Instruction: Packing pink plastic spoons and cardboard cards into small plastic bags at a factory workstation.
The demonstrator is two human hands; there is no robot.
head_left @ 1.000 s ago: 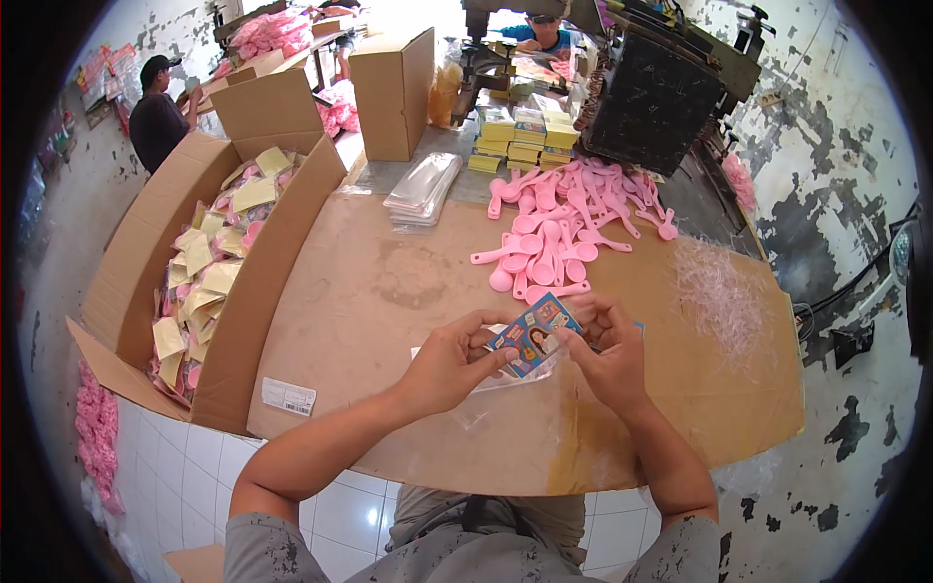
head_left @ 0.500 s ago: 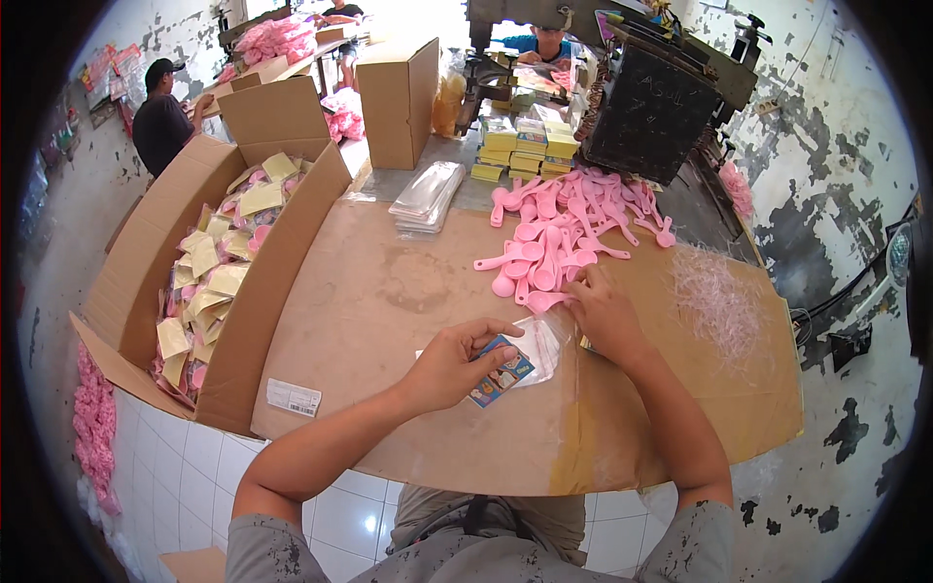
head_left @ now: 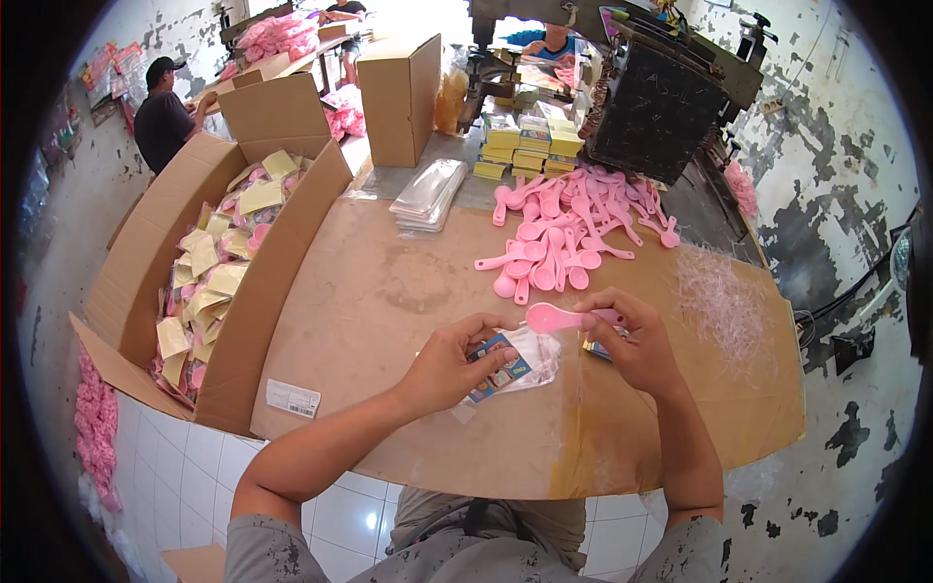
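My left hand [head_left: 442, 367] is closed on a blue printed card [head_left: 515, 369], with its thumb lying across the card. A clear plastic bag [head_left: 546, 367] lies against the card, by the fingertips; whether they pinch it too I cannot tell. To the right, my right hand [head_left: 637, 342] grips a pink measuring spoon [head_left: 550, 318] by its handle. The spoon's bowl points left, close to my left fingertips and above the bag. Under my right hand, partly hidden, lie more printed cards [head_left: 596, 350]. Beyond is a heap of pink spoons [head_left: 559, 228].
An open carton [head_left: 282, 282] of packed bags stands left. Clear bags [head_left: 428, 197] are stacked at the back, near card stacks [head_left: 515, 146] and a dark machine [head_left: 651, 107]. Thin plastic strips [head_left: 719, 301] lie right. One person [head_left: 162, 117] sits far left, another [head_left: 549, 41] behind the machine.
My right hand has drawn one pink spoon from the heap's near edge toward me and lifted it beside my left hand. My left hand stays nearly in place, holding the card.
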